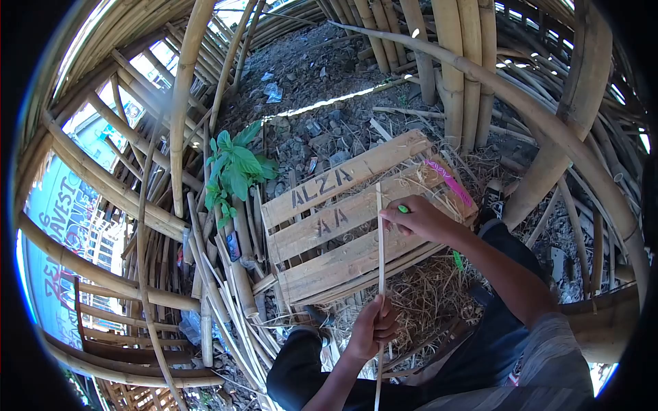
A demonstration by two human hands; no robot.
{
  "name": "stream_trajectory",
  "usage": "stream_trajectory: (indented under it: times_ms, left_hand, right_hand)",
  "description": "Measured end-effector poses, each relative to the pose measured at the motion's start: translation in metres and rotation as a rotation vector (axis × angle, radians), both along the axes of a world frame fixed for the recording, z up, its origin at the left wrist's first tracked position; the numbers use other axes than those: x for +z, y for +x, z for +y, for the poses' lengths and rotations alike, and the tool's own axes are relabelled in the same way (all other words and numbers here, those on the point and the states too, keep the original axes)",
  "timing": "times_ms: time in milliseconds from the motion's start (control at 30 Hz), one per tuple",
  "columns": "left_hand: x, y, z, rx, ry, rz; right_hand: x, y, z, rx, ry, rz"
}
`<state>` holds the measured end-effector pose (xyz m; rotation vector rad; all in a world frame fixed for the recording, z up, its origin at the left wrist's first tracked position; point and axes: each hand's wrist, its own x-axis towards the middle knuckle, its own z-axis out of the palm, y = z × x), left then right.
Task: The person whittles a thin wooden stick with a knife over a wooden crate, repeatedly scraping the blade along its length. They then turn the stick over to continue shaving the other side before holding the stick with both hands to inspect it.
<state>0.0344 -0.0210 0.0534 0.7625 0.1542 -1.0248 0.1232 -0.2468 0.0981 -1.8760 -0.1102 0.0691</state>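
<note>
A thin, pale bamboo strip (381, 257) stands nearly lengthwise in front of me, from the slatted wooden crate down past my lap. My left hand (373, 330) is closed around its lower part. Higher up, my right hand (419, 220) is closed on a small tool with a green end (403, 209) and touches or nearly touches the strip. The tool's working part is hidden by the fingers and the strip. Beneath both lies the wooden crate (322, 229), marked with dark stencilled letters, with shavings on its right side.
A pink piece (449, 181) lies on the crate's right end. Fibrous shavings (432, 301) cover the ground below it. Bamboo poles (452, 75) stand around me, and a leafy plant (236, 164) grows left of the crate. Cut strips (236, 322) lean at lower left.
</note>
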Motion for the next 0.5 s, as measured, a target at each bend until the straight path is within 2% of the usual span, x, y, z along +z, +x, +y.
stream_trajectory:
  times_ms: [33,100,133,200,233,300,433,500]
  left_hand:
    - [-0.001,0.002,0.001,0.001,0.002,0.001]
    - [-0.001,0.005,0.003,0.065,0.079,-0.078]
    - [0.001,0.006,0.002,0.105,0.123,-0.134]
    - [-0.001,0.007,0.005,0.107,0.130,-0.144]
    - [-0.001,0.008,0.006,0.107,0.139,-0.155]
    - [-0.001,0.008,0.007,0.105,0.126,-0.143]
    - [-0.001,0.004,0.008,0.124,0.171,-0.154]
    - [0.001,-0.002,0.005,0.140,0.221,-0.222]
  right_hand:
    - [-0.004,0.001,0.000,0.001,0.002,0.001]
    - [-0.015,0.003,-0.002,-0.039,-0.203,-0.031]
    - [-0.018,0.001,0.001,-0.037,-0.203,-0.031]
    - [-0.026,-0.009,0.014,-0.035,-0.553,-0.184]
    - [-0.031,-0.016,0.024,-0.034,-0.553,-0.184]
    - [-0.043,-0.029,0.044,0.102,-0.757,-0.307]
    - [-0.049,-0.035,0.058,0.102,-0.763,-0.301]
    - [-0.046,-0.026,0.048,0.092,-0.772,-0.426]
